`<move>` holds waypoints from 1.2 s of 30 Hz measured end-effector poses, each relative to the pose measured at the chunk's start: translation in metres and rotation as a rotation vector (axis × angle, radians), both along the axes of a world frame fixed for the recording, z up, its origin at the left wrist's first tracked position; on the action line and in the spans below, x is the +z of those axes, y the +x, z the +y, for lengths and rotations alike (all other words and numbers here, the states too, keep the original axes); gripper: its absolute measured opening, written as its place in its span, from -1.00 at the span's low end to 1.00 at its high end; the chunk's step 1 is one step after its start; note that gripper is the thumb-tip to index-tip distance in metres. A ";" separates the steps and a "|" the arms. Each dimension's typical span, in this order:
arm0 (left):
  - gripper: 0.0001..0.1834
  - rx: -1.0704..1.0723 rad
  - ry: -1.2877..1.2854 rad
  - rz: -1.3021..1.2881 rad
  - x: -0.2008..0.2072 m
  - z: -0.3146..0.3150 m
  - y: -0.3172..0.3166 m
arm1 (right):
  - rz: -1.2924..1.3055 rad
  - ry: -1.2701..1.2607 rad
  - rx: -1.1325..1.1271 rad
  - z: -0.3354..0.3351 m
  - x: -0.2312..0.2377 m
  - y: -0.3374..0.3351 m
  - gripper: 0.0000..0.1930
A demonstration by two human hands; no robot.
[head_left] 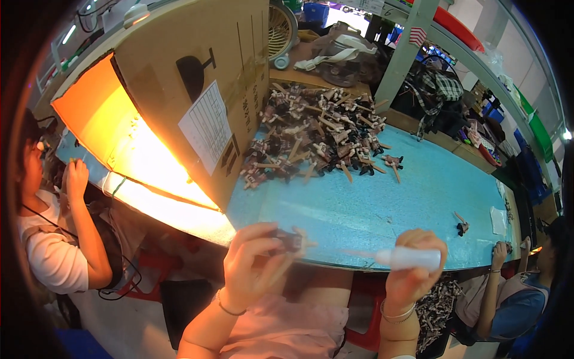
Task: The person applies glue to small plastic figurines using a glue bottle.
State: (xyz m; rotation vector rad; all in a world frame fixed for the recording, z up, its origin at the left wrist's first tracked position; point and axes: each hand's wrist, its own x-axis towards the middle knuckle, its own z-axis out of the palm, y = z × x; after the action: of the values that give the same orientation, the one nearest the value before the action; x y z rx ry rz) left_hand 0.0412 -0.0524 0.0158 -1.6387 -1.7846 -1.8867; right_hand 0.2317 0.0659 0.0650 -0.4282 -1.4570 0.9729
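Between the fingers of my left hand [248,263] is a small figurine [291,241], dark with pale parts, slightly blurred. A wooden stick shows below it, against my fingers. My right hand [412,269] is wrapped round a white squeeze bottle [412,258], held sideways with its thin nozzle pointing left toward the figurine. The nozzle tip is blurred, and whether it touches the figurine I cannot tell. Both hands are above the near edge of the blue table [359,209]. Beyond them lies a large pile of similar figurines [323,131] with wooden sticks.
A big cardboard box [173,66], lit orange inside, stands at the left of the table. One loose figurine [462,226] lies at the right. A container of figurines [436,311] is below the table. Co-workers sit at both sides. A fan [281,33] stands behind.
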 end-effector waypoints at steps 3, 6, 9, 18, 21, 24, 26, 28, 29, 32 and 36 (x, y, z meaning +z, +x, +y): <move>-0.63 -0.007 0.015 0.192 0.005 -0.008 -0.001 | -0.199 0.382 -0.099 -0.013 0.008 0.008 -0.42; -0.64 -0.009 0.004 0.221 0.010 -0.014 0.002 | -0.334 0.581 -0.009 -0.018 0.016 0.016 -0.42; -0.64 0.001 0.004 0.255 0.013 -0.017 0.002 | -0.382 0.573 -0.016 -0.026 0.021 0.013 -0.45; -0.67 -0.007 -0.063 0.217 0.013 -0.022 0.005 | -0.390 0.511 0.093 -0.027 0.029 0.021 -0.45; -0.67 -0.003 -0.061 0.218 0.012 -0.021 0.005 | -0.374 0.514 0.033 -0.029 0.021 0.014 -0.52; -0.67 0.002 -0.064 0.233 0.013 -0.020 0.005 | -0.365 0.527 -0.028 -0.029 0.020 0.013 -0.48; -0.67 0.009 -0.066 0.232 0.012 -0.021 0.004 | -0.373 0.530 -0.025 -0.029 0.022 0.014 -0.48; -0.67 0.011 -0.066 0.230 0.012 -0.022 0.004 | -0.418 0.504 0.107 -0.028 0.029 0.020 -0.44; -0.67 0.010 -0.067 0.238 0.013 -0.021 0.004 | -0.419 0.504 0.105 -0.029 0.030 0.020 -0.44; -0.68 0.011 -0.070 0.241 0.013 -0.022 0.004 | -0.441 0.492 0.091 -0.030 0.031 0.019 -0.43; -0.64 0.024 -0.020 0.264 0.012 -0.019 0.003 | -0.418 0.513 0.043 -0.030 0.023 0.015 -0.52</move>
State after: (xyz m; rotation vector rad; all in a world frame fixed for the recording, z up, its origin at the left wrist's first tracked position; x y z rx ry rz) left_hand 0.0444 -0.0713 0.0282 -1.7681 -1.7114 -1.5613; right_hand 0.2467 0.0355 0.0885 -0.2267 -2.0288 0.5224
